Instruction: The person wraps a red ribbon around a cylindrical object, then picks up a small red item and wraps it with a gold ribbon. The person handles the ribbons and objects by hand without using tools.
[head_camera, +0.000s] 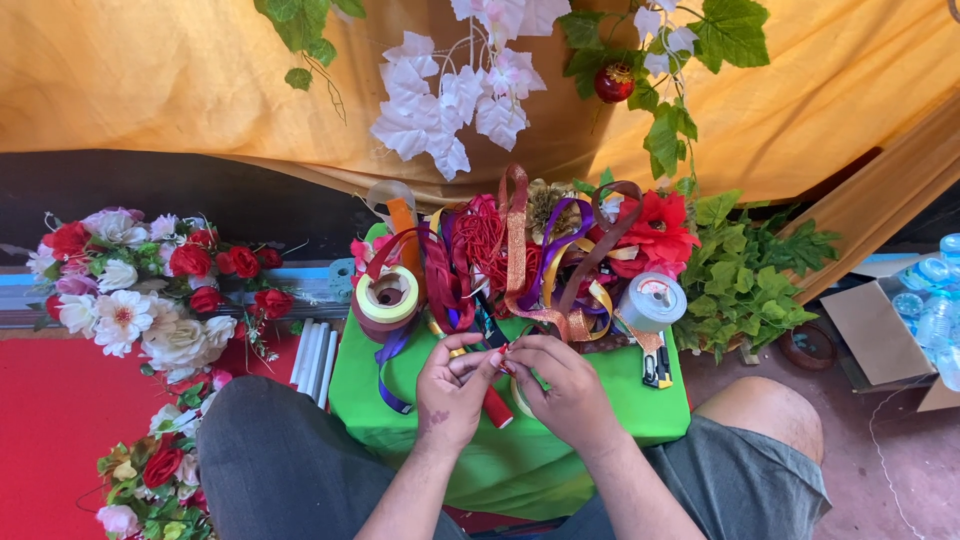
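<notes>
- Knees at bottom edge, green-covered stand (600, 415) between them.
- L hand (450, 390) & R hand (565, 385) meet mid-stand, fingers pinched narrow on red stick (497, 405) w/ ribbon.
- Step, prob.: wrapping; next needs steady tension.

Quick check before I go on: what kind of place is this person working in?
Probably a craft or decoration workspace for floral arrangements. A green-covered table holds tangled ribbons and tape rolls, artificial flowers lie on the floor, and orange drapery hangs behind.

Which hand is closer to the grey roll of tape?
Right. The right hand sits just below-left of the grey roll of tape; the left hand is farther left, beyond it.
</notes>
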